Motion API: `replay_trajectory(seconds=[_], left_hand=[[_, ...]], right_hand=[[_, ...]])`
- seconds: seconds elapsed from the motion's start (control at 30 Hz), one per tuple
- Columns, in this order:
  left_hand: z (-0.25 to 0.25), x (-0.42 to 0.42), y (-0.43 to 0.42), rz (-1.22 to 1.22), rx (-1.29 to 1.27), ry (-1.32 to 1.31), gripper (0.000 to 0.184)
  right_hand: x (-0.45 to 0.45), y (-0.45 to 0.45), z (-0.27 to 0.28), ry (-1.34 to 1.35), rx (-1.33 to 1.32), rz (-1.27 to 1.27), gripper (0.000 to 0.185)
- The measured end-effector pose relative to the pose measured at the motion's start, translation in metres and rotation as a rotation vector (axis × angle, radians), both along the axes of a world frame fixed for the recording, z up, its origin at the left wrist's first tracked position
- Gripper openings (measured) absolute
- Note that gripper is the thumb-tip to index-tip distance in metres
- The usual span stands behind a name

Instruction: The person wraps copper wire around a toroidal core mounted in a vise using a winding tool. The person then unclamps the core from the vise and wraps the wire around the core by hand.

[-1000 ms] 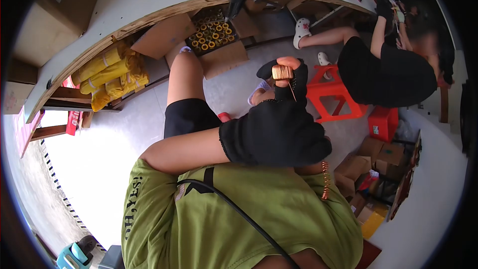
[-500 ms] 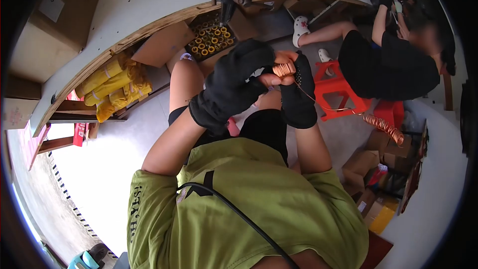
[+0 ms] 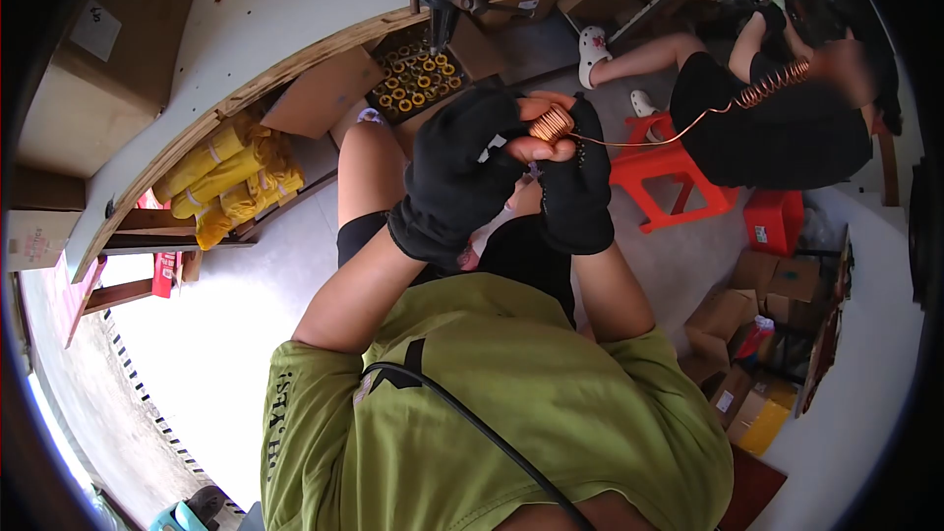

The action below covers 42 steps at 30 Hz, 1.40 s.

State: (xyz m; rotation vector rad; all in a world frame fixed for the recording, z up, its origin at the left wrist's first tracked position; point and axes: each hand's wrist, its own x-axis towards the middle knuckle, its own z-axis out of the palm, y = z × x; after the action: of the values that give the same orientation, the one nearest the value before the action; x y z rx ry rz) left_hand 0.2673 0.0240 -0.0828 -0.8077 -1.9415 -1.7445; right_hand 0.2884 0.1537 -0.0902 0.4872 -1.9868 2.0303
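Between my two gloved hands is a tightly wound copper wire coil (image 3: 552, 125), ring-like in form. My left hand (image 3: 460, 162), in a black glove with bare fingertips, pinches it from the left side. On the right, my right hand (image 3: 578, 172) in a matching glove has its fingers closed around the coil's upper and right side. From the coil a thin copper wire runs out rightward and ends in a loose springy spiral (image 3: 774, 86), which hangs in the air. The inside of the coil is hidden by the fingers.
A workbench edge (image 3: 324, 44) curves ahead, with a clamp-like metal tool (image 3: 442, 15) fixed there. Beneath it sits a box of yellow rings (image 3: 413, 79) beside yellow wrapped bundles (image 3: 231, 172). To the right are a red stool (image 3: 669, 177), a seated person (image 3: 767, 128) and cardboard boxes (image 3: 733, 320).
The spiral end of the wire has swung up from the lower right to the upper right. Both hands have shifted slightly left, and the coil is turned to a different angle.
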Motion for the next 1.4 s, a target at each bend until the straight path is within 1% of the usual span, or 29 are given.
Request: replay_trajectory(seconds=[0.03, 0.13, 0.23, 0.33, 0.43, 0.53, 0.63, 0.7, 0.73, 0.77, 0.83, 0.9, 0.93, 0.97, 1.03, 1.13, 1.23, 1.27, 1.37, 1.4], left_hand=[[-0.002, 0.000, 0.000, 0.041, -0.026, 0.011, 0.031], [0.002, 0.003, 0.002, 0.036, -0.006, -0.069, 0.032], [-0.003, 0.001, 0.002, -0.001, 0.076, -0.078, 0.033], [0.001, -0.010, -0.001, -0.152, 0.175, -0.177, 0.034], [0.006, -0.017, -0.004, -0.187, 0.174, -0.060, 0.038], [0.010, -0.018, -0.009, -0.134, 0.041, -0.081, 0.040], [0.012, -0.020, -0.011, -0.095, -0.020, -0.016, 0.039], [0.013, -0.019, -0.009, -0.099, 0.029, 0.020, 0.037], [0.013, -0.018, -0.008, -0.100, 0.053, 0.038, 0.036], [0.014, -0.017, -0.008, -0.113, 0.057, -0.022, 0.037], [0.016, -0.013, -0.009, -0.136, 0.066, -0.141, 0.040], [0.018, -0.010, -0.011, 0.008, -0.054, -0.050, 0.040], [0.019, -0.009, -0.012, 0.081, -0.113, -0.002, 0.039], [0.020, -0.009, -0.013, 0.096, -0.118, 0.018, 0.038], [0.023, -0.009, -0.013, 0.127, -0.124, 0.056, 0.036], [0.024, -0.025, -0.013, 0.136, -0.084, 0.124, 0.035], [0.037, -0.046, -0.021, 0.145, -0.062, 0.185, 0.036], [0.041, -0.052, -0.023, 0.151, -0.072, 0.159, 0.031], [0.052, -0.081, -0.035, 0.191, -0.199, 0.169, 0.029], [0.052, -0.092, -0.040, 0.207, -0.220, 0.173, 0.029]], right_hand=[[0.000, 0.000, 0.000, 0.002, -0.006, 0.019, 0.048], [-0.001, -0.003, -0.008, 0.021, 0.068, -0.096, 0.046], [-0.001, 0.000, -0.001, -0.041, 0.108, -0.087, 0.052], [-0.010, 0.002, 0.006, -0.063, 0.101, -0.001, 0.053], [-0.012, 0.001, 0.007, -0.092, -0.024, 0.023, 0.051], [-0.011, 0.002, 0.012, -0.026, 0.098, 0.017, 0.049], [-0.010, -0.001, 0.012, -0.101, 0.037, 0.007, 0.047], [-0.011, -0.002, 0.010, 0.038, 0.171, -0.036, 0.043], [-0.011, -0.003, 0.011, 0.044, 0.170, -0.042, 0.042], [-0.011, -0.004, 0.011, 0.051, 0.169, -0.048, 0.040], [-0.009, -0.006, 0.014, -0.062, 0.032, -0.028, 0.037], [-0.010, -0.006, 0.019, 0.072, 0.177, -0.051, 0.035], [-0.011, -0.006, 0.020, 0.113, 0.199, -0.054, 0.036], [-0.013, -0.007, 0.021, 0.153, 0.221, -0.058, 0.037], [-0.016, -0.008, 0.020, 0.176, 0.167, -0.050, 0.041], [-0.034, -0.009, 0.028, 0.091, 0.093, -0.011, 0.040], [-0.067, -0.001, 0.042, 0.220, 0.281, 0.038, 0.034], [-0.079, 0.000, 0.040, 0.310, 0.333, -0.052, 0.031], [-0.118, 0.009, 0.037, 0.390, 0.419, -0.137, 0.032], [-0.127, 0.010, 0.043, 0.370, 0.448, -0.109, 0.034]])
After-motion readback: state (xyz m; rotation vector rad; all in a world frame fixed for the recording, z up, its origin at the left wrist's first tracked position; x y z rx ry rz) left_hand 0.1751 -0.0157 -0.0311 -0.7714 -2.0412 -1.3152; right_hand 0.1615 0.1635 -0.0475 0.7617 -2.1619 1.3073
